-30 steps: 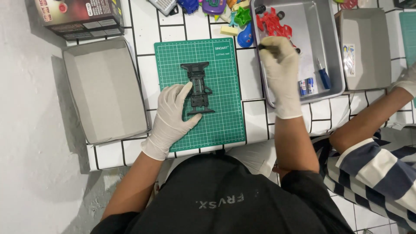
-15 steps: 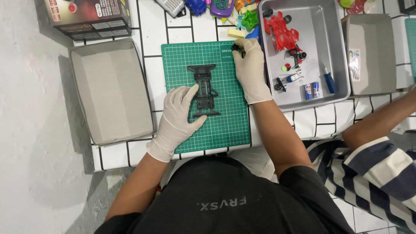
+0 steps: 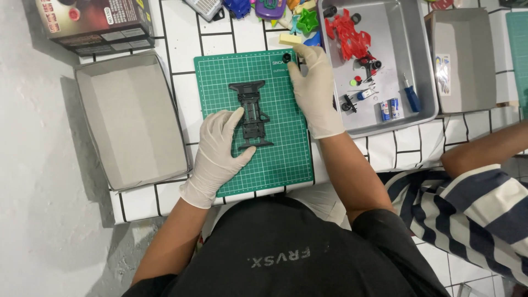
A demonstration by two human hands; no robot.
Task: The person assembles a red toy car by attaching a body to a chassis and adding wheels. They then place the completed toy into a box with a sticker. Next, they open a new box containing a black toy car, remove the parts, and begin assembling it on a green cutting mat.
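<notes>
Right hand (image 3: 314, 88) has come off the grey tray and now sits at the top right corner of the green cutting mat (image 3: 286, 159), fingertips meeting a small black wheel-like part (image 3: 286, 57) that lies on the mat. Whether the fingers pinch the part or only touch it cannot be told from this angle; the hand is otherwise loosely curled, white-gloved. Left hand (image 3: 218, 148), also gloved, has stayed where it was: lying open and flat on the mat, thumb and forefinger against the left side of the black toy-car chassis (image 3: 252, 114), steadying it rather than gripping it.

Chassis: lies lengthwise in the upper middle of the mat, flat, long axis running away from the person.

Just right of the mat, the grey metal tray (image 3: 423, 60) holds a red car body shell (image 3: 346, 37), a blue-handled screwdriver (image 3: 411, 98), two small batteries (image 3: 389, 109) and a few small loose parts. Beyond the top edge of the mat: a scatter of coloured plastic toy pieces (image 3: 308, 21). Left of the mat, an open grey cardboard box (image 3: 129, 118), with a dark printed box (image 3: 93, 22) above it. Worktop (image 3: 181, 38) is white tile with black grout. A second person's striped sleeve (image 3: 473, 214) enters at lower right.
</notes>
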